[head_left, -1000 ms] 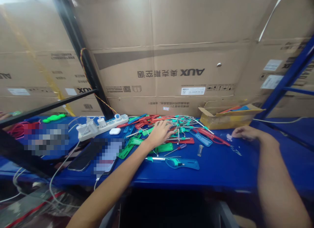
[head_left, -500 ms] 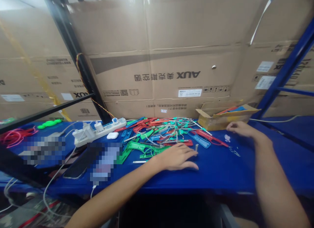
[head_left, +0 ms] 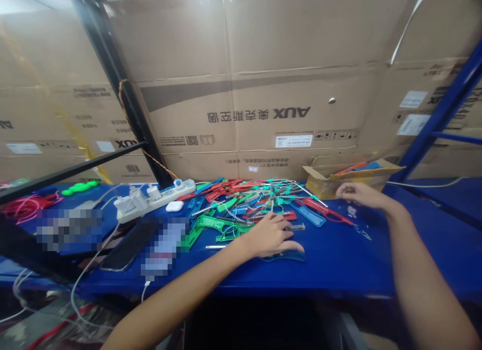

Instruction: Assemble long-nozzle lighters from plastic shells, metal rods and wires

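Observation:
My left hand [head_left: 271, 235] rests palm down at the near edge of a heap of plastic parts, its thumb stretched out to the right. A translucent blue piece [head_left: 289, 254] shows beneath the thumb, and a metal piece [head_left: 298, 227] lies by the fingertips. Red, green and blue casings, metal rods and thin wires make up the heap; a green casing [head_left: 211, 223] is at its left and a red casing [head_left: 327, 212] at its right. In front of the open cardboard box [head_left: 324, 187], my right hand [head_left: 359, 194] hovers with fingers curled; whatever they hold is too small to see.
A white power strip [head_left: 161, 200] with plugs, a white earphone case [head_left: 174, 206] and a black phone [head_left: 130, 245] lie left of the heap. Small white bits are on the blue table [head_left: 339, 269] at right. Cardboard stands behind, between metal posts.
My left hand has shifted slightly, and the blue piece beneath it has come into view. My right hand has moved a little left along the box. The camera view has shifted slightly.

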`<state>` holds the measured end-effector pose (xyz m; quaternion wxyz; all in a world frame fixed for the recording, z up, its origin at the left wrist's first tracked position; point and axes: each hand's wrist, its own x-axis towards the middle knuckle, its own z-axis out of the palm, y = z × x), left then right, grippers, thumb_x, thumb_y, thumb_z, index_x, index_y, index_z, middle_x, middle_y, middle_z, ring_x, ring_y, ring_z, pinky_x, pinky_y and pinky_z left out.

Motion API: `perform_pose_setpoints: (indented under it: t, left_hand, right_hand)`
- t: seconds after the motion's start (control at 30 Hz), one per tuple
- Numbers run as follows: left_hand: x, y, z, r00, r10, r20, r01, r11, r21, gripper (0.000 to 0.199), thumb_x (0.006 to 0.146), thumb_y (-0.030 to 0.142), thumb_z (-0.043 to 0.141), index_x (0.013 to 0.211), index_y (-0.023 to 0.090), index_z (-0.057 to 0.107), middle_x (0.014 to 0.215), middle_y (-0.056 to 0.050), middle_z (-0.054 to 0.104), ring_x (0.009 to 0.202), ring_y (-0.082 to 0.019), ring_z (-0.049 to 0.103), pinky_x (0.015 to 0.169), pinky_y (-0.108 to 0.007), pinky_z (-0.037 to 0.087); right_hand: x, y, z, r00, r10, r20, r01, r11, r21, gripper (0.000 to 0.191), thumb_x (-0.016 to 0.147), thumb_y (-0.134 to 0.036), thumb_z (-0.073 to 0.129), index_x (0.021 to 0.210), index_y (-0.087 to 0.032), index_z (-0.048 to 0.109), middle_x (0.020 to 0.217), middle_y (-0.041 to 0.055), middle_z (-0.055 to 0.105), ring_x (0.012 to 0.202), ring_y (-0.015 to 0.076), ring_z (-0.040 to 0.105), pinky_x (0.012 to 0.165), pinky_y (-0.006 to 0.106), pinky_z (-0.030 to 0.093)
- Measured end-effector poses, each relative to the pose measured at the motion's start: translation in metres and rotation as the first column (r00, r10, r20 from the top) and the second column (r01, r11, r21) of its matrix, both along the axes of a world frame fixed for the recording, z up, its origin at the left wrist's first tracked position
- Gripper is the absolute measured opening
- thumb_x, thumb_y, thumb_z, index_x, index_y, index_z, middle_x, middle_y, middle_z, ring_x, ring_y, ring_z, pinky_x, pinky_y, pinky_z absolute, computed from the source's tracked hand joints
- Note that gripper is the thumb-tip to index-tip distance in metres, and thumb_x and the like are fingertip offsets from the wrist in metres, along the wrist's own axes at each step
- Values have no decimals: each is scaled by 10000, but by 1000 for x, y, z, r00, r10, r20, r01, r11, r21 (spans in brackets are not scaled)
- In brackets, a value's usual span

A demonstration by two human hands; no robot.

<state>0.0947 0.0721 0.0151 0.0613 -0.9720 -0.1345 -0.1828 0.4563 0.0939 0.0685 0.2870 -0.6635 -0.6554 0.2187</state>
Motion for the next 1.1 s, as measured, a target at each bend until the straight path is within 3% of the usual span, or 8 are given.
perform_pose_setpoints:
  t: [0.17, 0.3, 0.43, 0.6, 0.7, 0.8, 0.9, 1.1]
  left_hand:
    - [-4, 3, 8, 997, 47, 68, -44, 998, -49, 367, 1015, 481, 577, 969, 148, 725, 1022, -91, 683, 985, -247, 618, 890, -376, 456]
    - [-8, 12, 11, 987, 60, 149, -44, 994, -105, 160, 1011, 290, 633, 964, 160, 714, 1040, -78, 672, 1004, -222, 631, 904, -348, 492]
    - [-13, 23, 12, 951, 137, 276, -92, 981, -170, 149, 991, 287, 662, 895, 175, 688, 1094, -74, 668, 1025, -214, 641, 939, -351, 516]
    - [-18, 34, 10, 878, 267, 397, -174, 951, -254, 131, 1001, 250, 600, 888, 188, 617, 1021, -75, 660, 990, -220, 653, 919, -366, 537]
    - [-21, 35, 11, 853, 317, 414, -202, 933, -299, 68, 1011, 252, 554, 1027, 193, 585, 943, -46, 654, 863, -203, 661, 812, -337, 553]
    - [-22, 31, 15, 858, 315, 406, -194, 931, -310, 185, 1023, 245, 519, 1196, 189, 551, 1046, -71, 659, 926, -213, 672, 834, -331, 549]
    - [-22, 25, 19, 873, 302, 382, -187, 932, -310, 160, 1030, 251, 504, 1164, 206, 579, 1149, -88, 658, 1047, -233, 671, 920, -341, 531]
    - [-22, 24, 19, 865, 346, 363, -210, 907, -364, 141, 1047, 302, 538, 1166, 232, 567, 1082, -39, 737, 981, -221, 730, 853, -314, 560]
  right_hand:
    - [-35, -5, 12, 961, 238, -140, -251, 965, -76, 517, 704, -650, 812, 906, -180, 736, 774, 52, 703, 639, 160, 587, 546, 270, 439]
    - [-69, -2, 8, 908, 363, -210, -385, 920, -72, 522, 698, -662, 810, 893, -180, 755, 809, 47, 716, 713, 172, 604, 634, 284, 461]
    - [-98, -1, -2, 863, 422, -279, -454, 889, -60, 483, 729, -627, 804, 881, -174, 734, 709, 11, 667, 597, 129, 530, 549, 260, 398]
    - [-124, -6, -6, 823, 434, -368, -463, 886, 11, 439, 779, -600, 785, 883, -181, 703, 644, -14, 610, 530, 101, 450, 498, 249, 331]
    - [-133, -7, -5, 803, 421, -422, -434, 898, 69, 444, 777, -611, 782, 880, -189, 688, 617, -33, 564, 521, 94, 414, 485, 243, 300]
    - [-138, -4, -8, 784, 408, -467, -401, 908, 121, 466, 766, -637, 780, 882, -198, 675, 599, -49, 520, 510, 88, 378, 470, 236, 270]
    - [-142, -1, -13, 765, 404, -502, -379, 912, 155, 488, 753, -661, 780, 879, -204, 663, 605, -54, 507, 499, 82, 349, 457, 232, 251]
    - [-151, 0, -21, 740, 397, -544, -354, 916, 187, 481, 733, -637, 814, 885, -204, 668, 558, -82, 440, 484, 76, 316, 448, 221, 231]
